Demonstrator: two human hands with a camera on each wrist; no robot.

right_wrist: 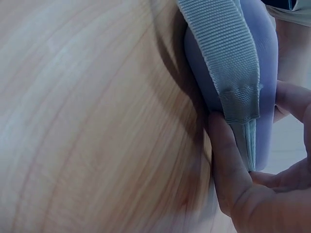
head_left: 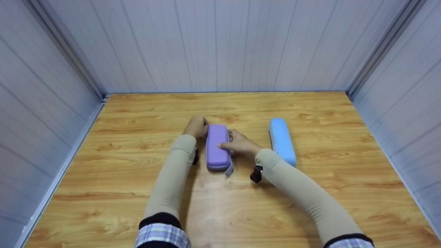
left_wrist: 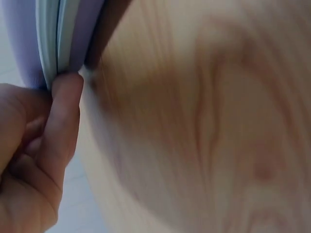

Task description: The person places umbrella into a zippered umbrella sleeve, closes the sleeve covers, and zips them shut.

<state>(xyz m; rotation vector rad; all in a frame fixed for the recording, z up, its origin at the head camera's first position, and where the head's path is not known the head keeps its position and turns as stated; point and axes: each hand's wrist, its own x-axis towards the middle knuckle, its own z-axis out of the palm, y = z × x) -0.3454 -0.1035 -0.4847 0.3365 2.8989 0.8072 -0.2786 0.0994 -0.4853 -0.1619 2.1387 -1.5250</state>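
A purple hard-shell zip case (head_left: 217,146) lies lengthwise on the wooden table, its lid closed. My left hand (head_left: 197,127) is at the case's far left corner, fingers curled. In the left wrist view, the left fingertips (left_wrist: 68,85) pinch at the pale zip seam; any zip pull is hidden. My right hand (head_left: 243,143) grips the case from the right, thumb on the lid and other fingers along the side. A grey fabric strap (right_wrist: 228,63) hangs from the case's near right end.
A light blue case (head_left: 282,141) of similar shape lies to the right, close beyond the right forearm. Pale panelled walls (head_left: 220,44) enclose the wooden table (head_left: 220,213) at the back and both sides.
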